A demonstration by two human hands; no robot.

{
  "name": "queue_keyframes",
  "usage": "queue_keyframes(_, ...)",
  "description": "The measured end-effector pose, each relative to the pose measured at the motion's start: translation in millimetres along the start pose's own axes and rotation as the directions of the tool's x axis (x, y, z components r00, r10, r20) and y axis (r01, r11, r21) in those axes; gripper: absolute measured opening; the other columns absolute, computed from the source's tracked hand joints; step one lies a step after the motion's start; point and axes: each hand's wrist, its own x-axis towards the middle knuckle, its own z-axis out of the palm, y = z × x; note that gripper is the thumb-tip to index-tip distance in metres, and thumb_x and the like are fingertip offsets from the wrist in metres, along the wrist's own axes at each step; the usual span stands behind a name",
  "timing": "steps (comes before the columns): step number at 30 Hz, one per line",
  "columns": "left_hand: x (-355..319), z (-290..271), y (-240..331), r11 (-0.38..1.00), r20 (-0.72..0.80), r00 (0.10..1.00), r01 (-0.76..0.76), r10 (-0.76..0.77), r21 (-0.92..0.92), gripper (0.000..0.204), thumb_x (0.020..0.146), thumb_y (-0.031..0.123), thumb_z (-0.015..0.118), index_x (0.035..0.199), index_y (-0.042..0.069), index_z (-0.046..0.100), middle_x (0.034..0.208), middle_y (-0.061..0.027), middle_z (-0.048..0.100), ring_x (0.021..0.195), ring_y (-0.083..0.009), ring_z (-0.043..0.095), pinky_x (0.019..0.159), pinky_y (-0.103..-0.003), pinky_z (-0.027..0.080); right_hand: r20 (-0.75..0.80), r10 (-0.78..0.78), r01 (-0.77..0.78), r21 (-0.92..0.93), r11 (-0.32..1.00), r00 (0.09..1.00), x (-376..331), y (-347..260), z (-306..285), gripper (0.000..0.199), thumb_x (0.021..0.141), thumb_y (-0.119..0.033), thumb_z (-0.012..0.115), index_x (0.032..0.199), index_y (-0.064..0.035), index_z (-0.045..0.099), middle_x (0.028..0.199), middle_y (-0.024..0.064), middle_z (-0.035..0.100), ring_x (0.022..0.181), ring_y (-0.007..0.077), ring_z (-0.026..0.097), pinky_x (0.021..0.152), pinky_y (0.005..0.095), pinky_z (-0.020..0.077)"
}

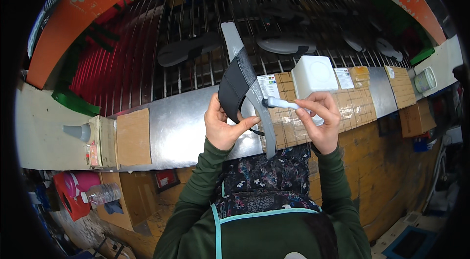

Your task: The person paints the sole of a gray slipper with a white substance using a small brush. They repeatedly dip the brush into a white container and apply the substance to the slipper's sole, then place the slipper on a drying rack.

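My left hand [223, 124] grips a dark shoe upper with long grey straps [240, 85], holding it upright over the metal bench edge. My right hand [320, 117] holds a small white-handled brush [284, 104] whose dark tip touches the grey strap on the piece's right side. A white square container [313, 75] stands on the bench just behind my right hand.
A metal bench [181, 127] with cardboard patches runs across in front of me. Behind it a wire rack conveyor [196, 29] carries several grey soles [188, 49]. A grey cone [78, 131] sits at left, a white cup [425, 80] at far right, a plastic bottle [100, 193] below left.
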Motion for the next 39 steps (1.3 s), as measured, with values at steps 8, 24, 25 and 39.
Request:
queue_keyframes(8, 6, -2, -2, 0.997, 0.015, 0.998, -0.064, 0.064, 0.038, 0.059, 0.068, -0.002, 0.084, 0.113, 0.001, 0.047, 0.092, -0.0049, 0.060, 0.062, -0.0061, 0.057, 0.055, -0.019, 0.047, 0.099, -0.073, 0.079, -0.063, 0.995, 0.992, 3, 5, -12, 0.017, 0.077, -0.014, 0.078, 0.093, -0.0111, 0.076, 0.086, -0.0011, 0.060, 0.062, 0.0089, 0.048, 0.073, 0.0286, 0.0294)
queue_keyframes(24, 13, -6, 0, 0.999, 0.010, 0.999, -0.039, 0.039, -0.006, 0.055, 0.070, 0.003, 0.086, 0.111, 0.002, 0.049, 0.094, -0.0023, 0.061, 0.069, -0.0035, 0.056, 0.063, -0.019, 0.049, 0.110, -0.080, 0.087, -0.063, 0.994, 0.991, -2, 4, -15, 0.017, 0.076, -0.017, 0.079, 0.092, -0.0110, 0.077, 0.086, -0.0006, 0.061, 0.066, 0.0107, 0.049, 0.072, 0.0291, 0.0304)
queue_keyframes(25, 14, -6, -1, 0.999, 0.000, 0.999, -0.036, 0.036, -0.011, 0.055, 0.070, 0.003, 0.086, 0.111, 0.002, 0.049, 0.093, -0.0019, 0.061, 0.067, -0.0032, 0.055, 0.062, -0.018, 0.048, 0.109, -0.079, 0.086, -0.061, 0.994, 0.991, -2, 4, -16, 0.017, 0.076, -0.017, 0.079, 0.092, -0.0110, 0.077, 0.086, -0.0006, 0.061, 0.066, 0.0107, 0.049, 0.072, 0.0292, 0.0304)
queue_keyframes(39, 24, -10, 2, 1.000, -0.016, 1.000, -0.007, 0.008, 0.026, 0.054, 0.073, 0.007, 0.085, 0.113, 0.000, 0.049, 0.103, -0.0072, 0.063, 0.081, -0.0075, 0.062, 0.067, -0.020, 0.053, 0.132, -0.090, 0.098, -0.059, 0.993, 0.987, -4, 0, -18, 0.018, 0.074, -0.016, 0.078, 0.092, -0.0113, 0.077, 0.086, 0.0000, 0.061, 0.068, 0.0118, 0.051, 0.073, 0.0297, 0.0314)
